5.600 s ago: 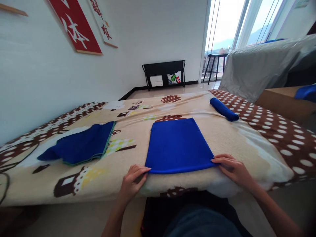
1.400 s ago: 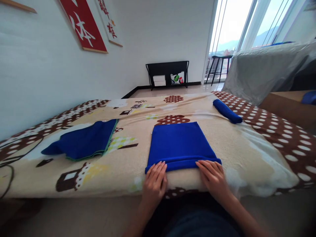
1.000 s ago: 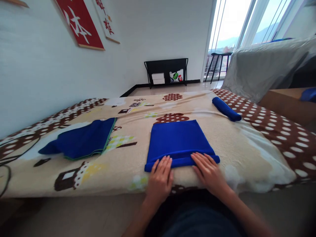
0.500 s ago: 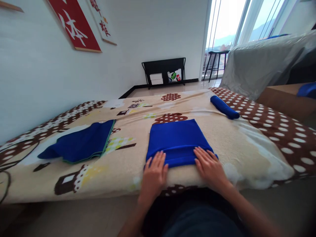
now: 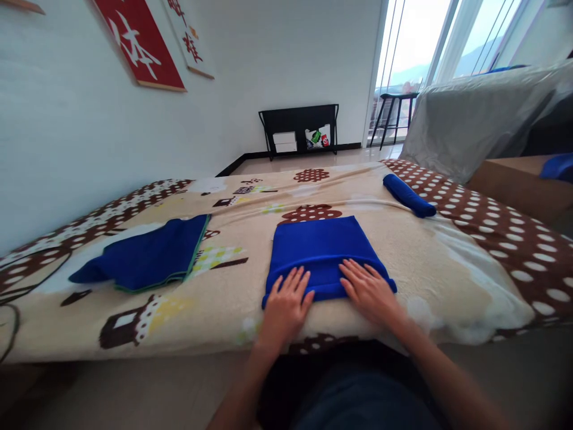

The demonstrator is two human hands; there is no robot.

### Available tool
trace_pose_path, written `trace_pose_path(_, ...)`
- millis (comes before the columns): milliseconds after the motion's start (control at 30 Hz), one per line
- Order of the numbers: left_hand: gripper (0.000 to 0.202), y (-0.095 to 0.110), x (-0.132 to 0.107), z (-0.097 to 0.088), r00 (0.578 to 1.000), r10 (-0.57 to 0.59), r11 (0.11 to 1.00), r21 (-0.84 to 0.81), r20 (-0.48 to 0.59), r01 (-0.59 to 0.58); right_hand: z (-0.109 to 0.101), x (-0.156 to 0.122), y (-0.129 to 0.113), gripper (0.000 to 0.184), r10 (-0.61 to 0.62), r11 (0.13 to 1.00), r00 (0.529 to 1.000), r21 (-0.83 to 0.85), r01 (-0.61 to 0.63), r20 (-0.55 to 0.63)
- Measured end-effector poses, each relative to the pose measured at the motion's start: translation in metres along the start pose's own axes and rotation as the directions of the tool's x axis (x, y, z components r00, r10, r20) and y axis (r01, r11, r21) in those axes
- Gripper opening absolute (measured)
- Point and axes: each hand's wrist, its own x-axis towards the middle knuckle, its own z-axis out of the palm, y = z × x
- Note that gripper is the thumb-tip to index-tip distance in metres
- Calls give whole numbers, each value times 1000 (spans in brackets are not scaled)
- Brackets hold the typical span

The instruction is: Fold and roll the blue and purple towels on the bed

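A blue cloth [image 5: 320,242] lies spread in a flat, roughly square shape near the front edge of the bed, its near edge folded over into a thick band. My left hand [image 5: 286,304] rests flat on the left part of that band, fingers stretched out. On the right part lies my right hand [image 5: 367,289], its fingers also extended and pressing on the fabric. To the left is a darker blue cloth [image 5: 152,251] with a green edge, loosely spread. Farther back on the right sits a tightly rolled blue cloth [image 5: 408,195].
A cream and brown patterned blanket [image 5: 242,239] covers the bed. Beyond it stand a black rack [image 5: 299,126] and a dark stool [image 5: 396,113]. At the right are a plastic-covered piece of furniture [image 5: 483,107] and a cardboard box [image 5: 505,182]. A thin black cable [image 5: 18,322] lies far left.
Both hands have slid slightly inward and forward over the folded band, coming closer together. The other cloths have stayed where they were.
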Motion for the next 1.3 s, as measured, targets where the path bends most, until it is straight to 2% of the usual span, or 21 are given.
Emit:
trace_pose_path(100,48,-43,-22,3,990,-131,991,33,-58,133,-3,-19,51,52,82,995,996,-62,-83,-18)
trace_pose_path(167,47,-65,-34,4,992,-109,994,25,-61,111,-5,-30,75,52,69,995,998,-71,-69,-9)
trace_pose_path(233,48,-77,-42,4,994,-55,998,19,-90,57,-9,-39,87,52,33,997,999,-73,-35,-30)
trace_pose_path(300,49,-79,-49,2,973,-31,999,29,-229,38,-15,-49,90,51,-6,998,995,-66,0,-100)
trace_pose_path(367,53,-74,-57,-3,915,-8,999,33,-404,23,-20,-59,89,49,-53,998,980,-41,46,-191)
trace_pose_path(433,55,-64,-65,-9,884,49,999,35,-465,-37,-23,-70,88,44,-103,994,965,0,106,-243)
trace_pose_path(533,55,-51,-69,-17,928,129,992,45,-350,-121,-22,-78,89,40,-149,986,961,35,162,-231)
trace_pose_path(600,51,-46,-66,-17,950,122,993,30,-286,-118,-19,-77,90,38,-152,986,967,35,163,-202)
trace_pose_path(800,31,-54,-44,-6,968,-63,990,-139,-242,29,-20,-54,87,27,-80,995,986,55,88,-147)
trace_pose_path(933,25,-59,-21,-8,962,-237,946,-258,-136,197,-22,-33,84,21,4,991,995,134,9,-101)
trace_pose_path(1033,24,-51,-5,-17,945,-322,938,-153,-51,311,-20,-17,72,19,161,984,977,103,-147,-139)
trace_pose_path(1133,28,-28,8,-24,923,-361,929,35,-133,368,-17,-4,45,20,269,953,927,-69,-296,-261)
trace_pose_path(1200,36,-7,16,-21,935,-289,951,48,-205,305,-13,3,20,23,220,955,919,-120,-271,-327)
trace_pose_path(1300,42,18,27,-6,980,-26,999,-31,-195,20,-3,10,-11,28,13,1000,964,5,-12,-267)
